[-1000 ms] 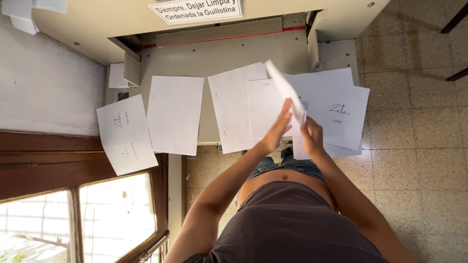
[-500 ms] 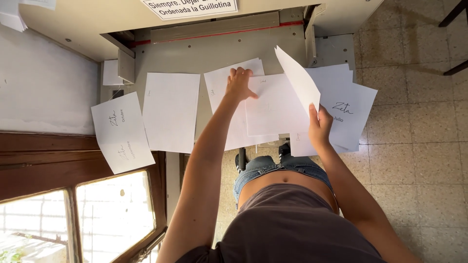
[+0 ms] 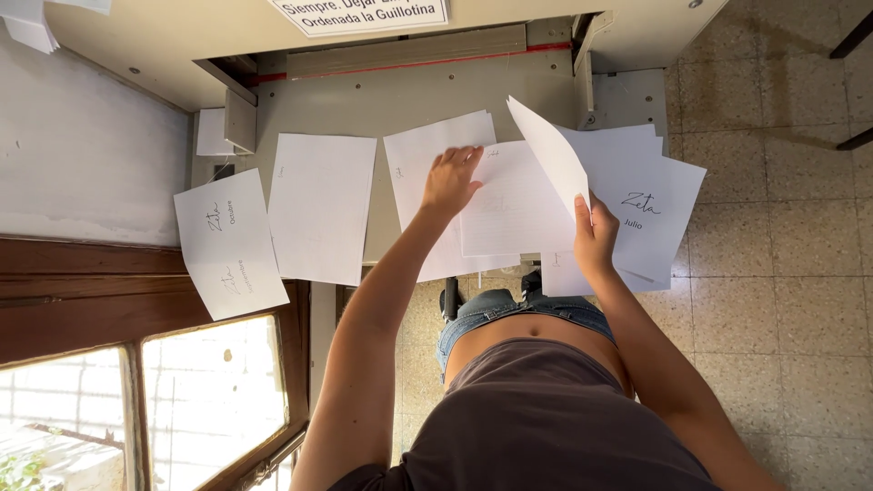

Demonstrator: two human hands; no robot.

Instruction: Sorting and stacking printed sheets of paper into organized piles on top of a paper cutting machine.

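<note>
The left hand (image 3: 450, 180) lies palm down with its fingers (image 3: 462, 156) spread flat on a white sheet of paper with faint lines of writing (image 3: 514, 214), which rests on the grey metal bench (image 3: 400, 100) overlapping another plain white sheet (image 3: 423, 155) beneath it. The right hand (image 3: 593, 238) holds a blank white sheet (image 3: 550, 150) raised and tilted off the bench, its fingers (image 3: 582, 207) pinched closed on the sheet's lower edge. Just behind that hand lies a fanned pile of white sheets, the top one bearing dark script lettering (image 3: 655, 205), partly hanging over the bench's near edge. Farther left on the bench lies a separate blank white sheet (image 3: 320, 207), and beside it, well apart from the hands, a white sheet with small script marks (image 3: 229, 244) juts past the bench toward a dark wooden window frame (image 3: 136, 291). A beige tiled floor (image 3: 782, 273) shows at the right.
</note>
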